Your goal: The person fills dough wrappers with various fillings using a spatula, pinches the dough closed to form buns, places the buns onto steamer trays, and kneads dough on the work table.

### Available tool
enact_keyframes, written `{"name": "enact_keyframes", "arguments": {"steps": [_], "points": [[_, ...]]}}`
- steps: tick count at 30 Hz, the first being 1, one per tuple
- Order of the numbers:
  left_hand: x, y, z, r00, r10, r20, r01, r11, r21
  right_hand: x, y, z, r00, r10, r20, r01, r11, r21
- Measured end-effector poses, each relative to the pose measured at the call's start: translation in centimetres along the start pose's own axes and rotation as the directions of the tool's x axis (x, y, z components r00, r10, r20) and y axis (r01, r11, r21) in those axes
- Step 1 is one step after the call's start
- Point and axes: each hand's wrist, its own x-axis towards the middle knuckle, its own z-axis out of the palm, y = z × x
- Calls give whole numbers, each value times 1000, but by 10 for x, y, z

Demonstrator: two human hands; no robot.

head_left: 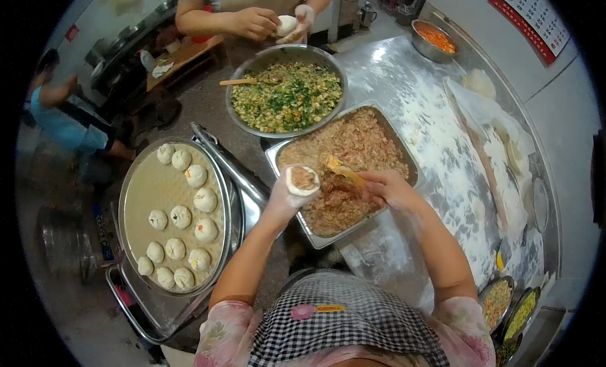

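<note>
My left hand, dusted with flour, cups a round dough wrapper with a lump of minced meat filling on it. My right hand is closed around a yellow scraper-like spatula, its far end smeared with meat. Both hands are over a rectangular metal tray full of minced meat. Left of my hands, several filled buns sit spaced out on a round steamer tray.
Beyond the meat tray stands a large bowl of chopped greens and egg with a wooden-handled spoon. Opposite, a co-worker's hands hold a bun. The floured table carries a rolling pin and a bowl of orange filling.
</note>
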Motion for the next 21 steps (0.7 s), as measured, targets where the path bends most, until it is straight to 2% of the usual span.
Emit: {"name": "enact_keyframes", "arguments": {"steps": [2,3,4,5,7,8,11,14,17,20,21], "points": [[6,1,1,999,30,36,-31,1000,6,-12,-13,2,998,-48,-27,48,999,-14],[8,4,4,997,44,56,-44,999,7,-16,-15,6,963,-252,-97,227,950,-216],[10,9,7,992,92,83,-91,996,-17,-20,-15,9,882,-454,-125,368,831,-416],[9,14,9,990,91,111,-90,996,-18,-25,-17,11,763,-637,-109,460,654,-600],[6,28,14,981,89,171,-87,996,-19,-39,-32,17,786,-611,-92,381,597,-706],[6,30,14,971,150,188,-160,986,39,-43,-37,19,797,-598,-86,340,561,-755],[-7,63,20,970,90,227,-107,992,66,-44,-36,20,691,-722,-27,429,440,-789],[-11,65,18,936,237,260,-273,955,112,-48,-44,18,726,-687,27,454,450,-769],[-8,55,12,887,325,328,-406,887,218,-56,-60,15,783,-616,88,413,409,-814],[-10,51,13,898,284,335,-337,935,111,-64,-79,4,851,-516,95,366,454,-813],[-13,51,14,918,266,296,-294,954,55,-66,-78,-3,850,-518,94,404,526,-749]]}}
